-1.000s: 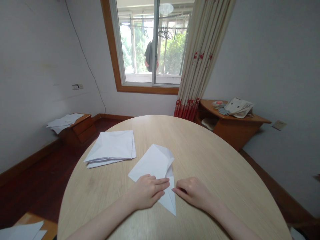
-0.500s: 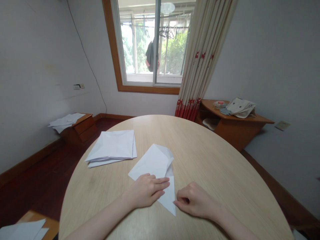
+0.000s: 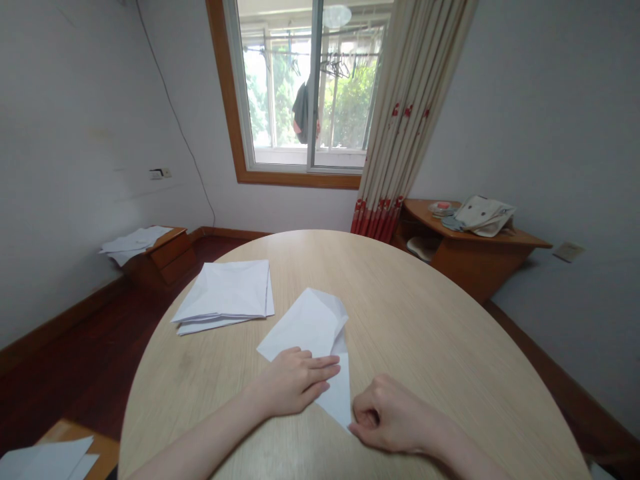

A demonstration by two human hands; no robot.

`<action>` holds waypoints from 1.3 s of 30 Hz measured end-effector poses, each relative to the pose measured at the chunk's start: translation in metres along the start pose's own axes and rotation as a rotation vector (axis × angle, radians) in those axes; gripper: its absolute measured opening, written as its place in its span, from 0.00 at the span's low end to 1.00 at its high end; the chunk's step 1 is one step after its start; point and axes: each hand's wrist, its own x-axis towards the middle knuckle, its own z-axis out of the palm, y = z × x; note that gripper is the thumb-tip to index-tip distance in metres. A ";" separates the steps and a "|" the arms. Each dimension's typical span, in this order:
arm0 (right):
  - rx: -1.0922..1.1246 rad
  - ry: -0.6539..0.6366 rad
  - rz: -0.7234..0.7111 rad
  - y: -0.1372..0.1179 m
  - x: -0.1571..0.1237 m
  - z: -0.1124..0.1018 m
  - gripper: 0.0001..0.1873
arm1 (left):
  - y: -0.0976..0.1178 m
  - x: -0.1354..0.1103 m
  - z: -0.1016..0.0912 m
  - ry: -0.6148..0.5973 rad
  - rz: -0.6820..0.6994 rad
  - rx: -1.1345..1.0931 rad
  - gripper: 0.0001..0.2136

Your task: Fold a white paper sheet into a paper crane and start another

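A sheet of white paper (image 3: 303,320) with folded edges lies on the round wooden table, its lower point narrowing toward me. My left hand (image 3: 299,380) rests flat across its lower part, fingers stretched out over the paper. Curled into a loose fist, my right hand (image 3: 383,413) sits at the paper's right edge. Its thumb side touches the lower tip and covers the very end of it. Nothing shows inside the right hand's curled fingers.
A stack of folded white paper (image 3: 225,290) lies at the table's left. Beyond stand a small cabinet (image 3: 173,257) with papers on it and a corner desk (image 3: 460,267) holding a cloth bag (image 3: 485,215). More paper (image 3: 47,460) lies on a low surface at lower left.
My right hand has slid slightly down toward me along the paper's right edge, onto the lower tip. My left hand and the paper look still.
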 end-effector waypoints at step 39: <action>-0.127 0.543 0.020 0.045 0.009 -0.015 0.10 | 0.003 0.002 -0.005 0.113 -0.006 -0.209 0.10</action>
